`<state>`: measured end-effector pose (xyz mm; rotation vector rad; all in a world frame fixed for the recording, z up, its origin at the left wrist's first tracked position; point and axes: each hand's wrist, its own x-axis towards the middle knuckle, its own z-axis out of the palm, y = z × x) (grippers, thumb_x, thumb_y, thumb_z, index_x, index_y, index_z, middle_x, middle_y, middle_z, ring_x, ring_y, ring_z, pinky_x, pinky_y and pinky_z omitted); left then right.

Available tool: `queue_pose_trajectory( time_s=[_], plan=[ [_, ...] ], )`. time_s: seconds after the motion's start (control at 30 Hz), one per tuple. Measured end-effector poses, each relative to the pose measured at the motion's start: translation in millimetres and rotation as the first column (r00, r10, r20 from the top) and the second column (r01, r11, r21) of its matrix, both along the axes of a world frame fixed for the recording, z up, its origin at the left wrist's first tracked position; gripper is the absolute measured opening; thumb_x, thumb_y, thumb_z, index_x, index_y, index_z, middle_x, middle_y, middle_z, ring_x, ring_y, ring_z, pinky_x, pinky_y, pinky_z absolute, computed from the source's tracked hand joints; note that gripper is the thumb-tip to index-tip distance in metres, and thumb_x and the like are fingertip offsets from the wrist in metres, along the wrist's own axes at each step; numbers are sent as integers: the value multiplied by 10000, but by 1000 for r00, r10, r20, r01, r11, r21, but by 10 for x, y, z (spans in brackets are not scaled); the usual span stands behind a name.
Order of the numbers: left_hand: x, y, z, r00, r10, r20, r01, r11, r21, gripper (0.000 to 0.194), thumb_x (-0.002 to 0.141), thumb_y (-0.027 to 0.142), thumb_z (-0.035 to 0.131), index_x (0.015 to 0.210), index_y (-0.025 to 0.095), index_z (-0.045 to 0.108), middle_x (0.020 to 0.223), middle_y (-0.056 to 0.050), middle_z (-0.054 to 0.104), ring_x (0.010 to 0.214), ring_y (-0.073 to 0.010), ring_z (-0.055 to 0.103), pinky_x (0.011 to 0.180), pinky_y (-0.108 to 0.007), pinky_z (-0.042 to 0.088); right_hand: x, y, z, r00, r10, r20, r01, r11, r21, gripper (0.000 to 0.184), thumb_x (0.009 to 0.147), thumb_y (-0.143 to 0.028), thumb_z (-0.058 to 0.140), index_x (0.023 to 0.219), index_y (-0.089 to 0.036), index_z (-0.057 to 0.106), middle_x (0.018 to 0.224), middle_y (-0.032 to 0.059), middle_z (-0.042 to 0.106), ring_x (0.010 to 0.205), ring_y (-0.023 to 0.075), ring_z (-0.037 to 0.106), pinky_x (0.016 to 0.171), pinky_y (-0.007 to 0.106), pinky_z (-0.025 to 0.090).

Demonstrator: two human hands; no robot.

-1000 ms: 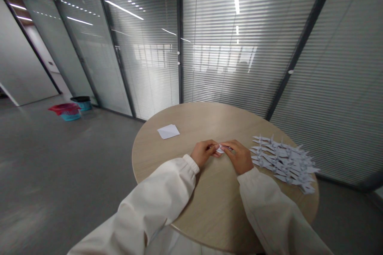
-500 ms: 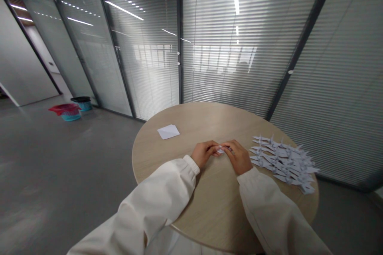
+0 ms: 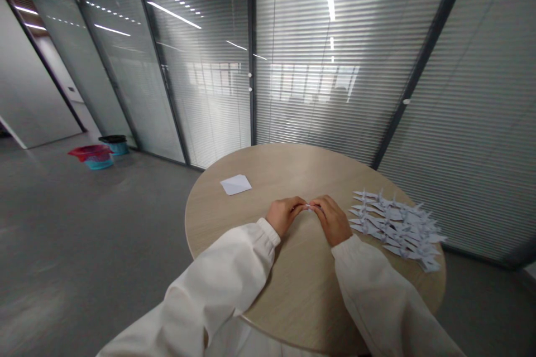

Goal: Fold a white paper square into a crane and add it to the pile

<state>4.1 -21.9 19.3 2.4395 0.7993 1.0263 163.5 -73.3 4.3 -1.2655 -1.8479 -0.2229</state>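
Observation:
My left hand [image 3: 283, 214] and my right hand [image 3: 334, 218] meet over the middle of a round wooden table [image 3: 301, 284]. Both pinch a small folded piece of white paper [image 3: 309, 207] between their fingertips; most of it is hidden by the fingers. To the right of my right hand lies a spread of several folded white paper cranes [image 3: 396, 226]. A flat white square of paper [image 3: 235, 184] lies on the table's far left part, apart from my hands.
Glass walls with closed blinds [image 3: 335, 67] stand right behind the table. Grey floor opens to the left, where a red basin [image 3: 90, 152] on a teal one and a dark bin [image 3: 114, 140] sit by the wall.
My hands have drawn slightly closer together over the small paper, so less of it shows. Everything else on the table lies as before.

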Motion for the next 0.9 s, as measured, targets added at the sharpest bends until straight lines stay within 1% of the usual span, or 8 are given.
queue_pose_trajectory(
  time_s=[0.07,0.17,0.4,0.57,0.67,0.77,0.9],
  plan=[
    [-8,-15,10,999,11,-33,-10,999,47,248,844,322,438,876,194,647,791,-19,676,693,-119,602,660,-199,425,1,-1,-3,1000,1,8,-1,1000,-8,173,893,-238,360,873,-196,526,834,55,553,829,181,510,757,309,428],
    [-15,-32,23,999,11,-44,-7,997,72,252,852,309,421,871,193,644,781,-20,671,678,-118,593,652,-201,421,-2,-4,2,1000,-4,12,4,1000,-12,174,893,-237,356,869,-202,524,833,53,548,828,181,507,751,307,426],
    [-18,-15,38,999,-24,31,23,1000,21,244,849,289,421,862,182,640,818,-33,663,724,-126,588,675,-212,432,0,-15,32,1000,-2,-31,2,1000,1,162,884,-276,388,852,-202,529,814,45,551,808,179,515,740,303,422],
    [-14,27,11,997,-2,72,4,1000,-24,249,848,301,423,855,169,634,814,-39,657,735,-130,596,678,-217,447,35,-6,7,998,8,-62,-9,1000,-10,145,872,-280,416,896,-201,535,845,47,557,809,173,524,719,293,434],
    [-2,40,-7,996,9,88,-5,999,-40,238,830,329,460,911,178,625,874,-40,660,784,-134,601,673,-213,456,47,7,-10,997,6,-71,-7,1000,-11,150,872,-280,409,886,-207,540,839,46,562,808,173,530,713,294,441],
    [5,39,-9,997,-1,82,3,1000,-27,264,806,375,494,948,191,621,910,-36,663,822,-139,601,675,-211,460,40,6,-7,998,7,-69,-7,1000,-8,147,874,-272,407,882,-207,539,843,47,565,812,172,533,715,292,442],
    [-5,21,12,999,-1,36,0,1000,27,230,826,335,473,847,190,651,823,-21,678,760,-130,607,681,-212,451,17,-8,12,999,11,-38,-10,1000,5,156,880,-272,397,872,-204,537,820,43,562,797,171,533,724,294,438]
  ],
)
